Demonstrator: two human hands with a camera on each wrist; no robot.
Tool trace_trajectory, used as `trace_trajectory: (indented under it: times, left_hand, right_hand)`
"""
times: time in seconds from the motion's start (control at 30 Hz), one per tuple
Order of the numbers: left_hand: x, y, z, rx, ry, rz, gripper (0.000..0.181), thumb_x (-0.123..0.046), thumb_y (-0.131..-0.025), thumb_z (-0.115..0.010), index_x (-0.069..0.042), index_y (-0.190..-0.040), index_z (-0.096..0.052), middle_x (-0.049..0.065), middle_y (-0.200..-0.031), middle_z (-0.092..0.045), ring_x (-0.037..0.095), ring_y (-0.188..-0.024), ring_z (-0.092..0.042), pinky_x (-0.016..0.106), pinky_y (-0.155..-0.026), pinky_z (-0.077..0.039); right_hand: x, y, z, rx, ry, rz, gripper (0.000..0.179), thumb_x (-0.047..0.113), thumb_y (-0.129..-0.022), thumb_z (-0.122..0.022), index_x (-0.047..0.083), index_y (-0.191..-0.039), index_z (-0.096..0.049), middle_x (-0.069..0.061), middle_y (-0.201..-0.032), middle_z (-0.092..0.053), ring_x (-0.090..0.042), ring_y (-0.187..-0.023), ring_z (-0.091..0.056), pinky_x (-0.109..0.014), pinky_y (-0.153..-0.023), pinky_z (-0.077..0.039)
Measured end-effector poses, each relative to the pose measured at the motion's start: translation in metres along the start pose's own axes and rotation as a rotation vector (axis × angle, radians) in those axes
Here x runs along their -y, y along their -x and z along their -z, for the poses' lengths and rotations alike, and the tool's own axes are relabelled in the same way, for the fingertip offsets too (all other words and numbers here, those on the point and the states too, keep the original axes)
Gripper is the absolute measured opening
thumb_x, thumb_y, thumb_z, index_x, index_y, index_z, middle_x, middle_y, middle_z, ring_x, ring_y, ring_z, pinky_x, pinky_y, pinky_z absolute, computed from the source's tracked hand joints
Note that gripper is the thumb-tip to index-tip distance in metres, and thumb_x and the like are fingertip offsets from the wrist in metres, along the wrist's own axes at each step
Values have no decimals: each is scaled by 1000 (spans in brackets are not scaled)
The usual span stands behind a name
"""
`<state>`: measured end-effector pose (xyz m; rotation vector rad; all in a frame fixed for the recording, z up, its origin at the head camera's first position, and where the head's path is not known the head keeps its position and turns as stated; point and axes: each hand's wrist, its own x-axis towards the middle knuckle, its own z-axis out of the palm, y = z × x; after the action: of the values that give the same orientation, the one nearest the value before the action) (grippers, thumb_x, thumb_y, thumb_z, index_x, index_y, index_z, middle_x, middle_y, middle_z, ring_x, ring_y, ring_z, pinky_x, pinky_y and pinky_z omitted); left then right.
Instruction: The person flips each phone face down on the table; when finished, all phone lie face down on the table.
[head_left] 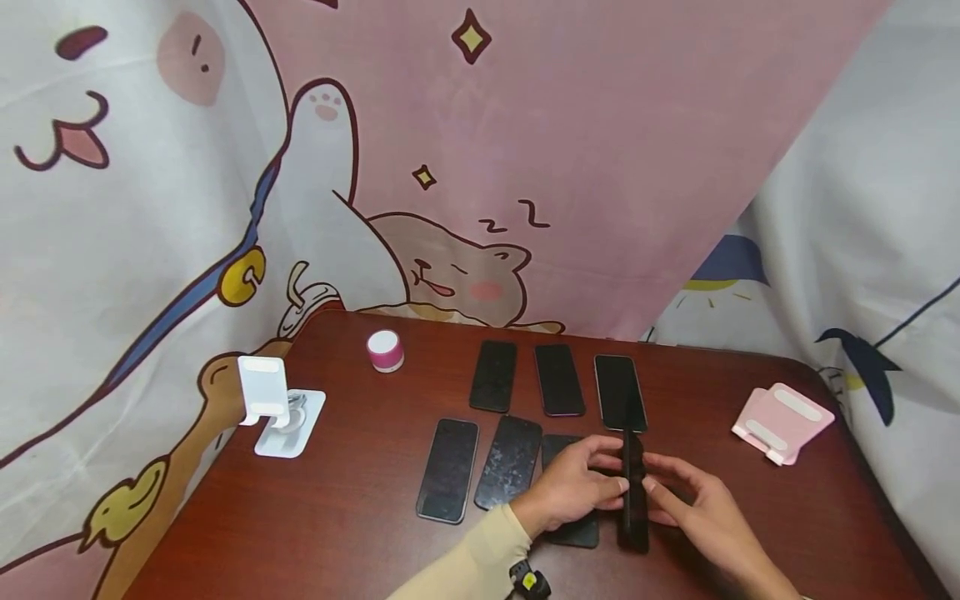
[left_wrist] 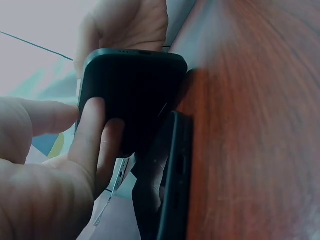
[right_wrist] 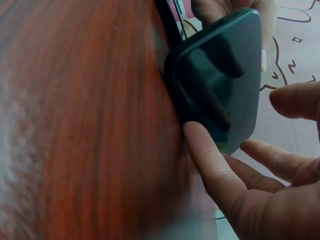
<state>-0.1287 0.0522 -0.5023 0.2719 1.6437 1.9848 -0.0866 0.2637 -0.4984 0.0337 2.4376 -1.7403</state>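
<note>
Phone [head_left: 581, 531] below left hand [head_left: 572, 490], contact unclear

The bench [head_left: 337, 500] is red-brown wood. One dark phone [head_left: 577, 533] lies under the left grip [head_left: 570, 489]. Two more phones [head_left: 509, 462] lie left of that grip. Three other phones [head_left: 558, 380] make a row past both grips. Far left of the grips are a round pink-and-white thing [head_left: 386, 353] and a white stand [head_left: 262, 387]. A pink stand [head_left: 783, 423] sits to the right of the right grip [head_left: 701, 510].
</note>
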Motion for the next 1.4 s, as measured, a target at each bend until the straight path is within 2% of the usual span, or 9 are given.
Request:
trace_trajectory:
  times: [0.13, 0.3, 0.5, 0.63, 0.87, 1.0, 1.1, 1.27, 1.4]
  left_hand:
    - [-1, 0, 0, 39, 23, 15, 53, 3, -99, -69, -15, -147, -58, 6, -126, -67, 19, -104, -74, 37, -82, -65]
    - [1, 1, -2, 93, 8, 32, 60, 3, -99, -68, -24, -152, -57, 4, -138, -63, 17, -107, -73, 35, -82, -65]
    - [2, 3, -8, 123, -91, 39, 65, 5, -97, -70, -30, -151, -59, 6, -116, -77, 14, -96, -76, 37, -79, -66]
    - [2, 4, -10, 119, -150, 27, 61, 4, -97, -70, -27, -149, -62, 1, -117, -72, 12, -94, -76, 34, -77, -66]
    - [4, 8, -11, 57, -172, -3, 53, 2, -97, -70, -20, -146, -65, 9, -128, -72, 17, -96, -77, 29, -71, -64]
    - [6, 8, -10, -35, -125, -34, 50, 2, -97, -70, -12, -144, -61, 7, -136, -66, 18, -96, -74, 30, -70, -65]
    - [6, 8, -10, -62, -47, -16, 53, 3, -97, -69, -10, -146, -54, 7, -135, -63, 18, -96, -72, 36, -72, -66]
    - [5, 8, -10, 9, 92, 44, 57, 5, -98, -67, -12, -149, -48, 9, -127, -62, 24, -99, -72, 49, -79, -66]
    - [5, 8, -10, 39, 123, 39, 54, 6, -99, -65, -13, -148, -49, 10, -122, -60, 24, -97, -71, 49, -79, -65]
  right_hand:
    - [3, 0, -1, 3, 17, -24, 57, 28, -104, -69, -4, -149, -53, -32, -147, -55, -1, -105, -70, -37, -77, -66]
    - [8, -1, -3, 1, 101, -60, 61, 33, -104, -69, 0, -152, -51, -29, -146, -59, -9, -102, -72, -34, -74, -66]
    - [11, 0, -2, -45, 259, -53, 63, 33, -101, -74, 4, -152, -52, -21, -124, -75, -9, -92, -72, -32, -61, -60]
    - [10, 1, -1, -80, 313, 6, 58, 24, -100, -75, 0, -149, -55, -21, -121, -76, -9, -93, -74, -26, -64, -60]
    - [16, 6, 4, -110, 328, 55, 53, 9, -96, -75, -7, -143, -57, -28, -123, -74, -6, -92, -75, -20, -69, -60]
    - [24, 10, 9, -132, 300, 69, 53, 5, -95, -75, -7, -143, -57, -30, -125, -73, 1, -90, -73, -20, -69, -61]
    - [31, 13, 10, -150, 286, 80, 53, 6, -95, -75, -6, -144, -57, -29, -125, -73, 4, -90, -71, -18, -69, -60]
    - [36, 16, 8, -149, 271, 91, 54, 7, -96, -76, -4, -145, -57, -28, -126, -73, 4, -91, -72, -18, -70, -60]
    - [35, 16, 7, -141, 246, 85, 55, 7, -96, -76, -4, -146, -55, -28, -127, -73, 2, -91, -73, -21, -69, -61]
